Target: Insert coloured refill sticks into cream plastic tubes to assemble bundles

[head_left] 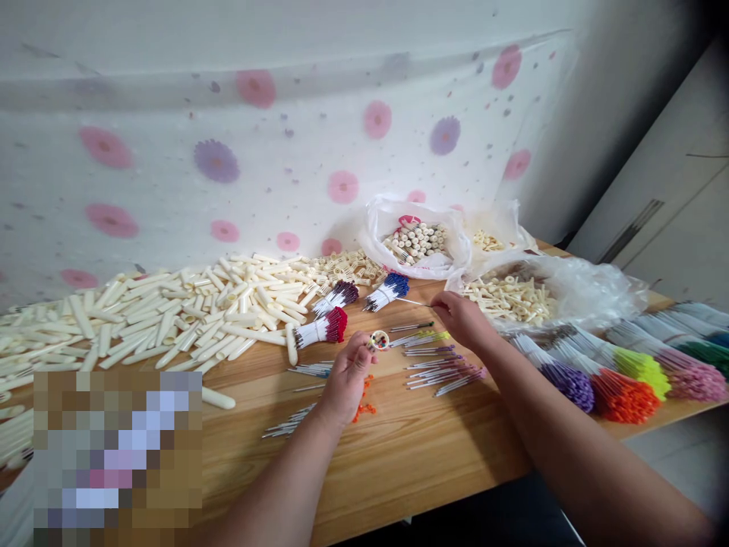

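Your left hand [348, 372] grips a small round holder [379, 339] over the counter's [410, 456] middle. Your right hand's [462, 317] fingers pinch one thin refill [411, 301] beside the blue-tipped bundle [387, 290]. It looks early: heaped cream barrels [187, 311] lie unassembled along the back edge.

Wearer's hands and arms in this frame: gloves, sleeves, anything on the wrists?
No gloves: the left hand and the right hand are bare. Both forearms are uncovered down to the frame edge, so no sleeve shows. Neither wrist has a watch, band or bracelet. Rings are too small to tell.
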The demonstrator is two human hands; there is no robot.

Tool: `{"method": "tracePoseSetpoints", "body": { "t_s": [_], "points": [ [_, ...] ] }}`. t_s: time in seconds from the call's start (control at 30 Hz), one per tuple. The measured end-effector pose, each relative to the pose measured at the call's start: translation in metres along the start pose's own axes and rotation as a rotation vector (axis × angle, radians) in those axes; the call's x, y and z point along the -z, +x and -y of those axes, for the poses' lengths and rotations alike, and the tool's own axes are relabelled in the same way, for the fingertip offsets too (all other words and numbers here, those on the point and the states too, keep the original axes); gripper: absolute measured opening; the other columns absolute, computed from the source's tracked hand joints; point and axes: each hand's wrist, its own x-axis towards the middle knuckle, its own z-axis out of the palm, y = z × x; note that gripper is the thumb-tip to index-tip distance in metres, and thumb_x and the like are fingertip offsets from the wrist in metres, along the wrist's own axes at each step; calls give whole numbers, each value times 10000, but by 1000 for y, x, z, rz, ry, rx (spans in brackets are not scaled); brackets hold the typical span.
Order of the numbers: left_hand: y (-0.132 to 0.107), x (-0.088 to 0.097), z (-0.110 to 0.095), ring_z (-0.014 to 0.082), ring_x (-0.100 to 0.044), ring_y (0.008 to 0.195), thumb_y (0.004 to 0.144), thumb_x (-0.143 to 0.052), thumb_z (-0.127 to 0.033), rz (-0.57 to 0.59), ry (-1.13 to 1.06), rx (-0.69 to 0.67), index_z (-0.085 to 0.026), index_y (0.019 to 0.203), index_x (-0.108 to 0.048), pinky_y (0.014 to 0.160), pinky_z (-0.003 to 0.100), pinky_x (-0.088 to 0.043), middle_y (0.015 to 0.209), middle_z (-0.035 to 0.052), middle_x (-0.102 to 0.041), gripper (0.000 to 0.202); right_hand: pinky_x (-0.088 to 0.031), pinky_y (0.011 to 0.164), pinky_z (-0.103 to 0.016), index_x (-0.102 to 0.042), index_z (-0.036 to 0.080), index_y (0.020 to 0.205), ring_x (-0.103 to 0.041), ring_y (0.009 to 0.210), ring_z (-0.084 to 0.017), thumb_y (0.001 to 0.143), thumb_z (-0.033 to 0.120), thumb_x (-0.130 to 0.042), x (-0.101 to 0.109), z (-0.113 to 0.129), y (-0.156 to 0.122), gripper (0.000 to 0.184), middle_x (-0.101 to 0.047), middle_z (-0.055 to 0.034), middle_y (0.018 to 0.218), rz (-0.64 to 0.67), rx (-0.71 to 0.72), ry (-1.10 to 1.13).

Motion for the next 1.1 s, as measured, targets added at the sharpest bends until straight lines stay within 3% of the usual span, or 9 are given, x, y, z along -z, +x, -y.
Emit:
{"method": "tracePoseSetpoints", "body": {
  "t_s": [0.13, 0.2, 0.3, 0.47, 0.57, 0.7, 0.8, 0.97, 1.1],
  "points": [
    [1, 1, -10, 142, -433, 682, 671, -598, -687, 30, 45, -30, -166, 829, -617, 642, 259, -364, 742, 11, -499, 544, -430, 719, -260, -590, 174, 855, -556, 778, -148, 915, 222, -429, 23, 23, -32, 179, -594, -56, 866, -23, 213, 131],
    [1, -1, -16, 118, -414, 621, 645, -681, -615, 36, 101, 8, -167, 795, -588, 583, 235, -337, 688, -13, -483, 482, -443, 707, -279, -587, 176, 856, -551, 760, -152, 922, 216, -421, 27, 32, -49, 183, -581, -64, 854, -11, 278, 179],
    [0, -6, -25, 111, -445, 599, 716, -688, -467, 69, 244, 67, -158, 719, -580, 570, 226, -345, 665, -8, -528, 327, -453, 680, -279, -581, 183, 859, -545, 740, -147, 915, 180, -428, 29, 44, -67, 164, -567, -61, 846, 29, 293, 206],
    [-2, -16, -35, 122, -517, 614, 730, -668, -322, 285, 377, 167, -147, 682, -656, 598, 239, -386, 659, 6, -617, 182, -461, 679, -271, -585, 170, 858, -538, 750, -138, 896, 105, -416, 29, 65, -78, 186, -561, -57, 845, 82, 346, 272],
    [-4, -19, -35, 99, -475, 526, 721, -647, -252, 329, 412, 247, -148, 590, -635, 547, 231, -365, 562, -19, -584, 168, -476, 701, -280, -608, 171, 880, -562, 782, -143, 877, 115, -465, 23, 70, -79, 154, -595, -59, 864, 61, 309, 386],
    [-4, -19, -33, 98, -492, 546, 740, -627, -251, 287, 392, 195, -151, 552, -609, 557, 226, -372, 564, -18, -588, 213, -508, 685, -280, -611, 194, 1048, -603, 770, -143, 822, 164, -566, 9, 67, -81, 232, -647, -53, 901, -62, 128, 628],
    [-4, -19, -31, 100, -505, 563, 743, -631, -269, 250, 367, 173, -153, 587, -618, 571, 223, -385, 574, -17, -594, 194, -524, 691, -294, -637, 202, 1032, -631, 765, -153, 817, 204, -574, 0, 66, -84, 225, -669, -55, 889, -80, 36, 736],
    [-6, -20, -32, 97, -501, 552, 765, -614, -299, 221, 360, 128, -150, 606, -616, 575, 223, -401, 576, -14, -594, 218, -526, 737, -317, -660, 213, 1008, -655, 810, -170, 831, 226, -563, -1, 73, -85, 202, -694, -55, 884, -85, 58, 778],
    [-6, -20, -36, 103, -519, 564, 773, -614, -294, 271, 373, 111, -149, 610, -627, 589, 228, -415, 596, -3, -614, 219, -513, 674, -281, -663, 191, 875, -634, 733, -149, 839, 267, -575, 3, 75, -82, 122, -682, -45, 799, -85, 100, 797]
  ]
}}
